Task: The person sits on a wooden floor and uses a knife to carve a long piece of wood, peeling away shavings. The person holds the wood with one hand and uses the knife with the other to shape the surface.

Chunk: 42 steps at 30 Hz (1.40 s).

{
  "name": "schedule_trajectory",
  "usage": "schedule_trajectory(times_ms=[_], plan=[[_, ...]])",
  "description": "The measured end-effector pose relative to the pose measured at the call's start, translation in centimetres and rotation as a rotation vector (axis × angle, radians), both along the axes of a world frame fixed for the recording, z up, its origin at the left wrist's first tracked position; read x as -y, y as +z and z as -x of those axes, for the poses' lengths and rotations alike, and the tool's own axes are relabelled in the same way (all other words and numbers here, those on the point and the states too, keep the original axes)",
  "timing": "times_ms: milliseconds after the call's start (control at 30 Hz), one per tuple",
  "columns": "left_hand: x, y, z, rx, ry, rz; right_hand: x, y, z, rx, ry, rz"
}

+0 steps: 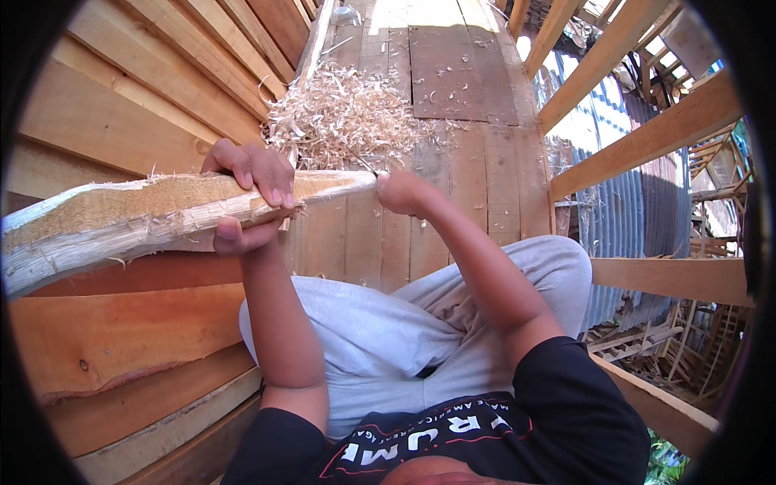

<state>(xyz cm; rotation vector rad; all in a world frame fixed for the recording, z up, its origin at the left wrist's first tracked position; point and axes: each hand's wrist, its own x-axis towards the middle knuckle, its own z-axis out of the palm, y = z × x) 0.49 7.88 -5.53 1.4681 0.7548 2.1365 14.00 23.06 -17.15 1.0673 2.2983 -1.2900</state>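
- Pale, rough wood: a long stick [162, 214] with its bark shaved off runs from the left edge of the view toward the middle, held above the plank floor [453, 162].
- The left hand [250, 198] is wrapped around the stick near its tapered end, fingers over the top and thumb underneath, in a firm grasp.
- The right hand [404, 192] is closed into a fist at the very tip of the stick, around a thin metal blade [368, 167] that meets the wood there; its handle is hidden inside the fist.
- A heap of curled wood shavings [343, 117] lies on the floor just beyond both hands.
- Stacked boards [121, 105] rise on the left, beside the stick.
- The person's knees in grey trousers [380, 323] are below the hands.
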Motion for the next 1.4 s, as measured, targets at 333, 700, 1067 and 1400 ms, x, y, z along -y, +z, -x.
schedule_trajectory(times_ms=[333, 700, 1067, 1400], plan=[[-0.1, 0.3, 0.7, -0.007, -0.003, 0.028, 0.3, -0.8, -0.8, -0.026, 0.191, -0.129], [0.1, 0.6, -0.4, -0.058, -0.010, 0.064, 1.5, -2.9, -2.8, -0.060, 0.188, -0.213], [0.0, 0.1, 0.6, 0.000, -0.056, 0.008, -0.4, -2.0, -2.6, 0.095, 0.097, -0.080], [2.2, 1.0, 2.6, -0.018, 0.140, -0.042, -5.6, -0.9, -3.9, 0.028, -0.034, -0.284]])
